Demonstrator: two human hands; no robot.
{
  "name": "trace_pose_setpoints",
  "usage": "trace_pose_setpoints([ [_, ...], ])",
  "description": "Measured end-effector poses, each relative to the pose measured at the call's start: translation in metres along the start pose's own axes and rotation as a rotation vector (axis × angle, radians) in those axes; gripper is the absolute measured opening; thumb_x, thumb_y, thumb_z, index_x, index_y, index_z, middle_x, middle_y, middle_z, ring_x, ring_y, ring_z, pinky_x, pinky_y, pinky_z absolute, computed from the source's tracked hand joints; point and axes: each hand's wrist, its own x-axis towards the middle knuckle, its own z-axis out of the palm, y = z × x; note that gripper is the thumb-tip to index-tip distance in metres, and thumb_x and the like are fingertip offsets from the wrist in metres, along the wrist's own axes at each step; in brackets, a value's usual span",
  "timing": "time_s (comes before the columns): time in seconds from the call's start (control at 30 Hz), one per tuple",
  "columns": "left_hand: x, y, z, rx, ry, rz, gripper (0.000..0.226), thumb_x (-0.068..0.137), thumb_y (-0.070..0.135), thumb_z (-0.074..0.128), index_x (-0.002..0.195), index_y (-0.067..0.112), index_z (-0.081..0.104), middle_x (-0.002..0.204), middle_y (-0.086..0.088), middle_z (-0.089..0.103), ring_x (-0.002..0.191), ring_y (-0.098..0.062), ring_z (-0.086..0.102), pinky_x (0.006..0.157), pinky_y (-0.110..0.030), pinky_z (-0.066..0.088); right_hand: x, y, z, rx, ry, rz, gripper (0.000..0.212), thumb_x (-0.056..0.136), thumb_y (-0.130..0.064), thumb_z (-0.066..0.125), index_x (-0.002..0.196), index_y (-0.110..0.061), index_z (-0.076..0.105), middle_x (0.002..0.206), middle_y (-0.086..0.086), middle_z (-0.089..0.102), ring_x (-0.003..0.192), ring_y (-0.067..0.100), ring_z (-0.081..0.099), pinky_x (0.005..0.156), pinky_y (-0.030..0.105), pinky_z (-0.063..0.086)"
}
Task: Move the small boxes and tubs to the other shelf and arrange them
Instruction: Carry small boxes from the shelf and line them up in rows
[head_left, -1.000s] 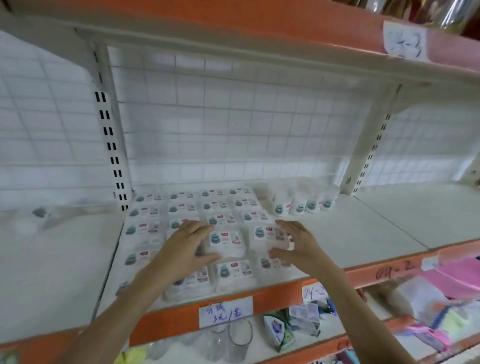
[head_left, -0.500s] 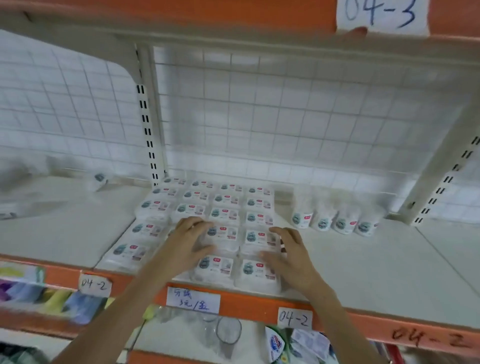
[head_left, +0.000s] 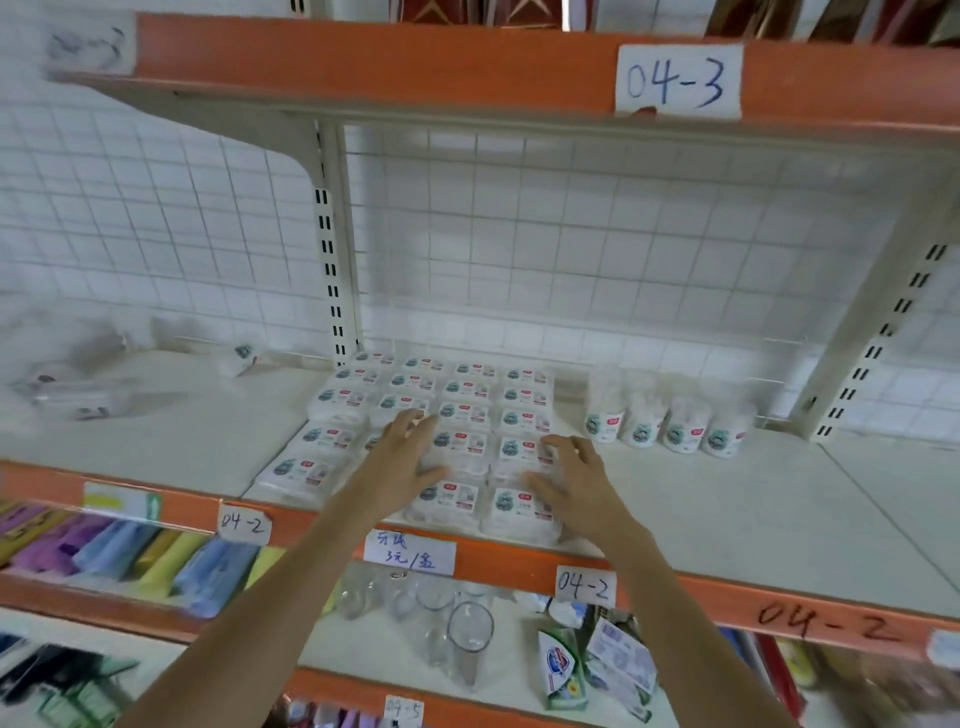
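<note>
lower shelf: clear glasses (head_left: 467, 631) | soap packets (head_left: 563, 670) right of them | coloured packs (head_left: 119, 553) far left | price label (head_left: 409, 555) on orange edge

Small flat white boxes (head_left: 465, 413) with teal-and-red labels lie face up in a tight grid of four columns at the centre of the frame, on the white shelf (head_left: 727, 509), reaching from its back grid to its orange front edge. Right of them, four white round tubs (head_left: 670, 428) stand upright in a row near the back, side by side.
</note>
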Motion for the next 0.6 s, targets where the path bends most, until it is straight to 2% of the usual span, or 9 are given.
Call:
trace_pose_setpoints([
  [0.07, -0.013, 0.000, -0.007, 0.001, 0.060, -0.018, 0.065, 0.090, 0.035, 0.056, 0.144, 0.012, 0.027, 0.145, -0.009, 0.027, 0.133, -0.026, 0.029, 0.107, -0.038, 0.032, -0.010, -0.008, -0.004, -0.170, 0.036, -0.001, 0.061, 0.090, -0.044, 0.052, 0.140, -0.017, 0.031, 0.142, 0.011, 0.028, 0.128, 0.033, 0.032, 0.104, 0.044, 0.034],
  [0.1, -0.022, -0.003, -0.013, 0.030, 0.116, 0.009, 0.060, 0.090, 0.034, 0.055, 0.140, 0.010, 0.034, 0.142, -0.010, 0.033, 0.129, -0.026, 0.035, 0.102, -0.038, 0.036, -0.016, -0.013, -0.007, -0.234, 0.079, -0.014, 0.059, 0.090, -0.044, 0.050, 0.140, -0.017, 0.033, 0.141, 0.010, 0.031, 0.127, 0.032, 0.035, 0.101, 0.044, 0.036],
  [0.17, -0.045, -0.014, -0.029, 0.140, 0.203, 0.098, 0.043, 0.088, 0.032, 0.058, 0.121, 0.005, 0.055, 0.124, -0.011, 0.051, 0.110, -0.028, 0.054, 0.083, -0.037, 0.049, -0.032, -0.023, -0.008, -0.330, 0.166, -0.079, 0.051, 0.089, -0.040, 0.055, 0.132, -0.014, 0.046, 0.132, 0.010, 0.045, 0.118, 0.033, 0.045, 0.093, 0.043, 0.043],
  [0.23, -0.074, -0.033, -0.045, 0.221, 0.230, 0.139, 0.039, 0.084, 0.039, 0.052, 0.101, 0.006, 0.066, 0.104, -0.009, 0.062, 0.089, -0.028, 0.064, 0.067, -0.035, 0.055, -0.049, -0.034, -0.005, -0.410, 0.221, -0.151, 0.042, 0.084, -0.032, 0.064, 0.119, -0.011, 0.057, 0.118, 0.011, 0.059, 0.104, 0.034, 0.056, 0.082, 0.043, 0.049],
  [0.33, -0.128, -0.069, -0.068, 0.282, 0.238, 0.097, 0.041, 0.079, 0.041, 0.044, 0.092, 0.010, 0.067, 0.091, -0.006, 0.065, 0.078, -0.027, 0.065, 0.062, -0.033, 0.056, -0.078, -0.062, 0.010, -0.471, 0.207, -0.191, 0.036, 0.072, -0.028, 0.076, 0.103, -0.013, 0.065, 0.097, 0.005, 0.068, 0.084, 0.029, 0.065, 0.065, 0.039, 0.053],
  [0.4, -0.166, -0.090, -0.086, 0.293, 0.256, 0.048, 0.038, 0.079, 0.038, 0.043, 0.089, 0.009, 0.066, 0.085, -0.006, 0.064, 0.072, -0.027, 0.065, 0.059, -0.030, 0.053, -0.095, -0.084, 0.023, -0.513, 0.188, -0.220, 0.035, 0.066, -0.029, 0.080, 0.096, -0.017, 0.067, 0.089, 0.001, 0.069, 0.077, 0.025, 0.066, 0.058, 0.036, 0.054],
  [0.5, -0.223, -0.118, -0.111, 0.376, 0.287, -0.038, 0.037, 0.079, 0.035, 0.041, 0.085, 0.009, 0.066, 0.078, -0.005, 0.063, 0.062, -0.026, 0.064, 0.051, -0.025, 0.047, -0.108, -0.119, 0.051, -0.471, 0.149, -0.278, 0.032, 0.067, -0.030, 0.076, 0.095, -0.017, 0.067, 0.086, 0.000, 0.069, 0.076, 0.025, 0.066, 0.058, 0.035, 0.054],
  [0.57, -0.262, -0.140, -0.125, 0.411, 0.282, -0.121, 0.040, 0.079, 0.037, 0.040, 0.089, 0.009, 0.066, 0.081, -0.005, 0.064, 0.065, -0.026, 0.065, 0.050, -0.027, 0.049, -0.111, -0.147, 0.074, -0.462, 0.091, -0.320, 0.030, 0.069, -0.033, 0.068, 0.094, -0.016, 0.067, 0.086, 0.001, 0.068, 0.078, 0.025, 0.067, 0.059, 0.035, 0.055],
  [0.6, -0.281, -0.151, -0.131, 0.417, 0.272, -0.167, 0.041, 0.079, 0.039, 0.040, 0.092, 0.009, 0.066, 0.085, -0.005, 0.064, 0.069, -0.026, 0.066, 0.052, -0.029, 0.051, -0.111, -0.161, 0.086, -0.468, 0.065, -0.341, 0.030, 0.070, -0.033, 0.070, 0.095, -0.017, 0.067, 0.087, 0.000, 0.068, 0.080, 0.025, 0.067, 0.060, 0.036, 0.055],
])
